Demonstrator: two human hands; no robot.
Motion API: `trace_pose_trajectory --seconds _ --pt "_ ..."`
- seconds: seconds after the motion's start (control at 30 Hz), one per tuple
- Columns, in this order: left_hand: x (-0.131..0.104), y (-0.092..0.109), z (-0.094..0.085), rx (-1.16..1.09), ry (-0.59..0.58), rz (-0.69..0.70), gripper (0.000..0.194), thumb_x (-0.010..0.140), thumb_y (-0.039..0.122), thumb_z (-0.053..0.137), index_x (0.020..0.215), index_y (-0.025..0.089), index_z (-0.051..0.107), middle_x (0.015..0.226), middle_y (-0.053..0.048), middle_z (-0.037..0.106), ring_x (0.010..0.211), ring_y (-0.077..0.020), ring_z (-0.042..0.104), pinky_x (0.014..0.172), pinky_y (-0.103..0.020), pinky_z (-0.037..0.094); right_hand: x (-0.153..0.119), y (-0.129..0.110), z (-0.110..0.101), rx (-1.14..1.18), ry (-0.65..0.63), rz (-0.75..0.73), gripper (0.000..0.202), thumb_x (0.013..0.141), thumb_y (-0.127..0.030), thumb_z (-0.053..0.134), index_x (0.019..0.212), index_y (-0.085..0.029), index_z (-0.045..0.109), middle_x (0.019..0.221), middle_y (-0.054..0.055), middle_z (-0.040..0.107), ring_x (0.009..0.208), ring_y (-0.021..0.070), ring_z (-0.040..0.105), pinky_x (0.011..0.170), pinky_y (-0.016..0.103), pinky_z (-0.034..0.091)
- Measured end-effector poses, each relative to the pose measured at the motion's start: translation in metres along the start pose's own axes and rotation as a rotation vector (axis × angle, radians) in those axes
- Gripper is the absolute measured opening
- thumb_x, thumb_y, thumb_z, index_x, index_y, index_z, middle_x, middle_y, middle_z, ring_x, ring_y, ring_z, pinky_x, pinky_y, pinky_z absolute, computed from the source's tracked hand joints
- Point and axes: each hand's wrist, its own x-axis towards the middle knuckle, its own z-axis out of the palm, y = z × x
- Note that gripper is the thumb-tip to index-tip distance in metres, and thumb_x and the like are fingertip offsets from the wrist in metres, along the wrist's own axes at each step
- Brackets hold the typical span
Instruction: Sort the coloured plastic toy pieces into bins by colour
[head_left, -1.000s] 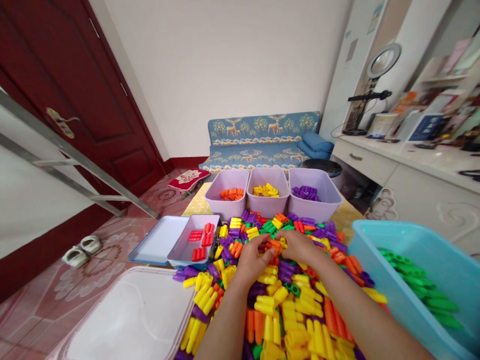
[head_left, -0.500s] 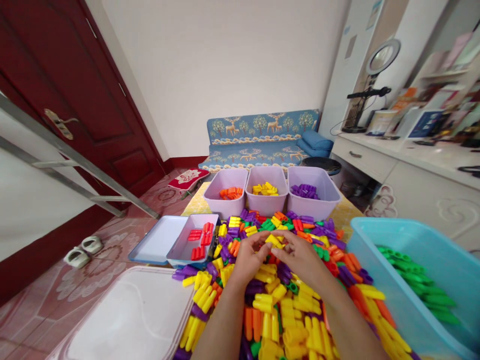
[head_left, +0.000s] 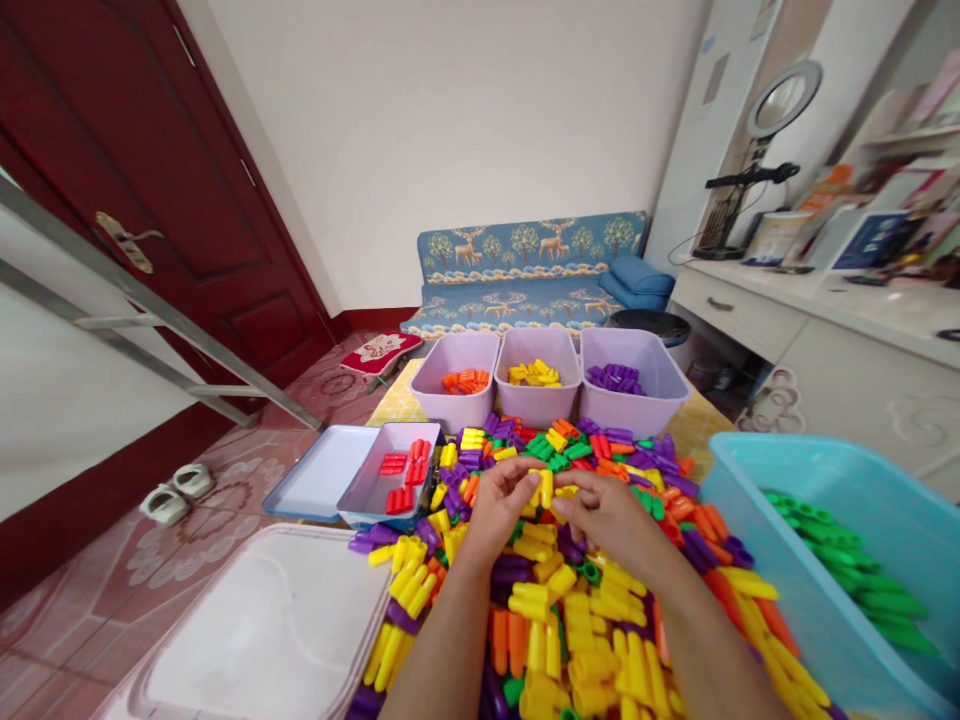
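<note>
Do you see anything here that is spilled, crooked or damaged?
Nothing looks clearly damaged or tipped over. The heap of mixed pieces looks untidy, but the three lilac bins, small box and turquoise tub stand upright, each showing one colour of pieces inside.

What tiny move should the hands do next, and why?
Maybe the left hand should carry its yellow piece to the middle lilac bin. That bin seems to hold only yellow ones, while the left lilac bin has orange pieces and the right lilac bin has purple pieces.
</note>
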Motion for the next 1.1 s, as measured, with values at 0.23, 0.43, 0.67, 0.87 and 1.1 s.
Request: trace_pose_trajectory --seconds 0.23,0.43,0.67,0.87,1.1 --pt "0.002 -0.009 0.001 -0.107 -0.059 -0.038 0.030 0.066 0.034 0.079 0.081 0.014 0.062 0.068 0.000 0.066 0.058 -0.0091 0.057 0.057 -0.020 0.043 0.001 -0.010 0.010 0.059 0.070 -0.071 0.022 0.079 -0.035 0.060 0.093 -0.019 0.061 0.071 -0.001 0.064 0.059 0.0145 0.060 0.053 0.024 0.045" --pt "0.002 -0.011 0.002 0.000 -0.043 -0.024 0.028 0.076 0.040 0.069 0.082 0.014 0.062 0.059 0.002 0.060 0.053 -0.0093 0.055 0.054 -0.020 0.043 0.001 -0.007 0.005 -0.074 0.104 -0.098 0.018 0.078 -0.029 0.058 0.090 -0.018 0.067 0.079 0.002 0.068 0.070 0.0172 0.060 0.062 0.026 0.044" --pt "0.005 -0.024 -0.006 0.325 0.177 0.061 0.022 0.084 0.035 0.058 0.078 0.015 0.064 0.066 -0.001 0.064 0.061 -0.0126 0.058 0.058 -0.022 0.044 0.000 -0.003 -0.007 -0.274 -0.050 -0.123 0.014 0.074 -0.024 0.058 0.080 -0.018 0.069 0.066 -0.001 0.063 0.059 0.0140 0.052 0.052 0.023 0.036" --pt "0.007 -0.026 -0.008 0.379 0.188 0.087 0.017 0.083 0.030 0.057 0.082 0.016 0.066 0.067 -0.001 0.064 0.059 -0.0127 0.056 0.058 -0.022 0.043 0.040 -0.045 -0.036 -0.095 0.135 -0.199 0.019 0.069 -0.027 0.063 0.084 -0.018 0.071 0.077 0.003 0.069 0.068 0.0174 0.062 0.060 0.027 0.047" --pt "0.007 -0.025 -0.009 0.378 0.199 0.081 0.016 0.082 0.028 0.056 0.083 0.015 0.066 0.067 -0.001 0.065 0.059 -0.0131 0.057 0.057 -0.023 0.043 0.055 -0.055 -0.037 0.196 0.465 -0.285 0.037 0.075 -0.035 0.063 0.106 -0.015 0.065 0.104 0.010 0.070 0.086 0.0214 0.068 0.074 0.034 0.055"
